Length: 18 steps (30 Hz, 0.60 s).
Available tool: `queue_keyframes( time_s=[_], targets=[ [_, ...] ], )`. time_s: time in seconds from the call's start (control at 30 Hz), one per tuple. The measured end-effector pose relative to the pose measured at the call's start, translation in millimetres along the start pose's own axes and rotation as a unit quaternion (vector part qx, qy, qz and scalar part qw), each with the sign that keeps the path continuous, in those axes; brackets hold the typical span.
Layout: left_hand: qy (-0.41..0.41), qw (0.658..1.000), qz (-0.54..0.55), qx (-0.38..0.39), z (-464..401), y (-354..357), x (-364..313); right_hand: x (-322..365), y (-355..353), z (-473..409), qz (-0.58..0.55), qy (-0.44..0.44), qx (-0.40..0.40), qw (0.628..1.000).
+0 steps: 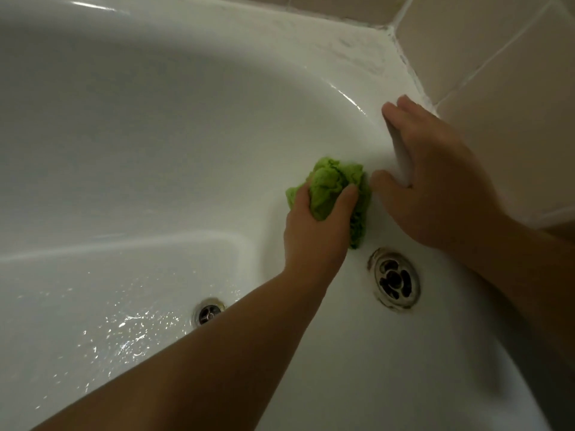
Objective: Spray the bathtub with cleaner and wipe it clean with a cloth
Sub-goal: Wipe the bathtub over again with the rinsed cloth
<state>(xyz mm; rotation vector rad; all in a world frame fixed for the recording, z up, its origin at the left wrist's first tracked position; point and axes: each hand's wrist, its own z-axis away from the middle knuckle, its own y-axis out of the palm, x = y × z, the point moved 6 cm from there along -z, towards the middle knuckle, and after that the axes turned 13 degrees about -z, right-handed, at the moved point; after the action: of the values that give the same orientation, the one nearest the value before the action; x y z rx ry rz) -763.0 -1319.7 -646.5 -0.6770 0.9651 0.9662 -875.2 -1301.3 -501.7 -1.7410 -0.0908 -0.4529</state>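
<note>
The white bathtub point(155, 119) fills the view, and its floor glistens with water at the lower left. My left hand point(317, 225) grips a crumpled green cloth point(334, 185) and presses it against the tub's end wall, just above and left of the overflow drain point(396, 279). My right hand point(435, 181) rests on the tub's rim point(357, 57) beside the tiled wall, fingers laid along the top and thumb down on the inner wall next to the cloth. No spray bottle is in view.
A round metal floor drain point(208, 312) sits on the tub floor, partly behind my left forearm. Beige wall tiles point(497, 57) with white grout meet the rim at the upper right corner. The overflow drain's ring shows dark grime.
</note>
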Motion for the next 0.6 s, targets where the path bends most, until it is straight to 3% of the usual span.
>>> queue_keyframes(
  time_s=[0.13, 0.27, 0.43, 0.53, 0.6],
  targets=[
    [0.020, 0.998, -0.042, -0.047, -14, -3, 9, -1, 1, 0, 0.014, -0.014, -0.003, 1.000],
    [-0.069, 0.996, -0.002, -0.051, -18, -3, 33, -5, 2, 0, 0.021, -0.016, 0.004, 1.000],
    [0.017, 0.999, -0.030, -0.036, -21, 2, 32, -9, 5, -1, 0.026, -0.021, 0.012, 0.999],
    [-0.048, 0.996, -0.028, -0.075, -31, -2, 56, -11, 5, 0, 0.025, -0.012, 0.007, 1.000],
    [-0.111, 0.992, 0.002, -0.061, -31, -1, 69, -13, 5, 0, 0.026, -0.013, 0.006, 1.000]
  ],
)
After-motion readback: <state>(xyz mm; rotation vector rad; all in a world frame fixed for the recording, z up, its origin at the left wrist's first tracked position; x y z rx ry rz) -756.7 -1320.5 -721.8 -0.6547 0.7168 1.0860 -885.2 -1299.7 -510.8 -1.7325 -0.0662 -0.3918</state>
